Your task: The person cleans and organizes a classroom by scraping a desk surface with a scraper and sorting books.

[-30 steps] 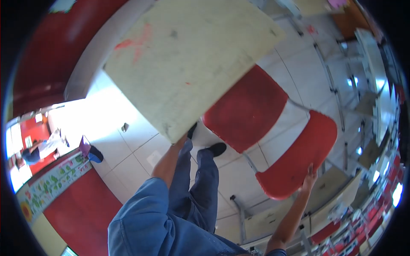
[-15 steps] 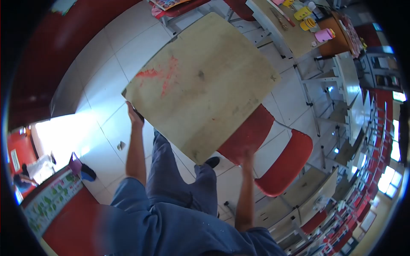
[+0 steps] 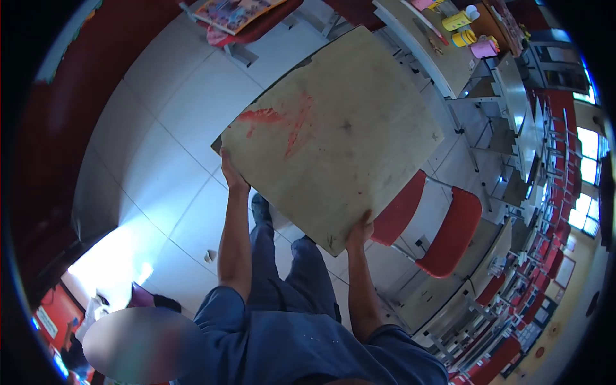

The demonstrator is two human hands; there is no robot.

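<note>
A desk (image 3: 359,167) with a worn beige top fills the middle of the view, seen from above, red smears on its left part. My left hand (image 3: 232,172) grips the edge near its left corner, fingers partly hidden beneath. At the edge near the closest corner, my right hand (image 3: 359,232) is closed on the desk, thumb on top and the other fingers mostly hidden. Just right of that hand stands a red folding chair (image 3: 451,234), its seat partly covered by the desktop.
Another desk (image 3: 443,61) at the upper right bears yellow and pink containers. A red seat (image 3: 273,19) at the top holds a colourful printed book (image 3: 234,14). White floor tiles (image 3: 170,138) lie to the left. Rows of desks and red chairs line the right side.
My right hand has moved from above the chair seat to the desk's edge and taken hold. The desk and my left hand appear farther right in view; the left hand keeps its hold.
</note>
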